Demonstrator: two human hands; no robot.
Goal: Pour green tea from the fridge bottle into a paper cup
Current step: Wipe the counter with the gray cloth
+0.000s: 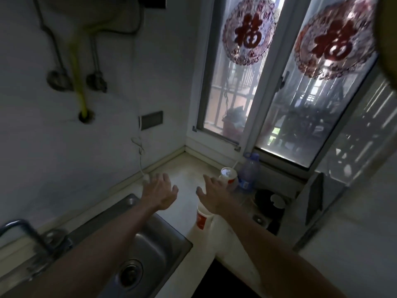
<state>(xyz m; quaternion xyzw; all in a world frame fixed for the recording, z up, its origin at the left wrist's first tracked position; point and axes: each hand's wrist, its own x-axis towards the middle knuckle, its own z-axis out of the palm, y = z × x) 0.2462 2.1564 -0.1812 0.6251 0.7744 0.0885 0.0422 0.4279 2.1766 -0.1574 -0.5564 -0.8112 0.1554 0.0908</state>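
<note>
While both arms reach forward over the corner of the pale tabletop, neither hand holds anything. Head view only.

Landmark: steel sink, set into the tabletop at lower left.

Left hand: beyond the far rim of the sink, palm down, fingers spread; grip wide, empty, hovering above bare tabletop.

Right hand: to the right of the sink, well past its far corner, palm down, fingers spread; grip wide, empty. It partly covers a white paper cup with a red mark, which stands on the tabletop just right of the sink's far right corner; the cup's rim is hidden under the wrist, so contact cannot be judged.

Second cup with red print, lid and straw: farther from the sink, just beyond the right hand's fingertips.

Clear plastic bottle with blue cap and blue label: immediately right of the lidded cup, against the window sill. Contents cannot be made out in the dim light.

Window: behind the bottle, far right of the sink, two red paper-cut decorations on the panes.

Faucet: at the left end of the sink. Yellow hose on the wall above the sink.
</note>
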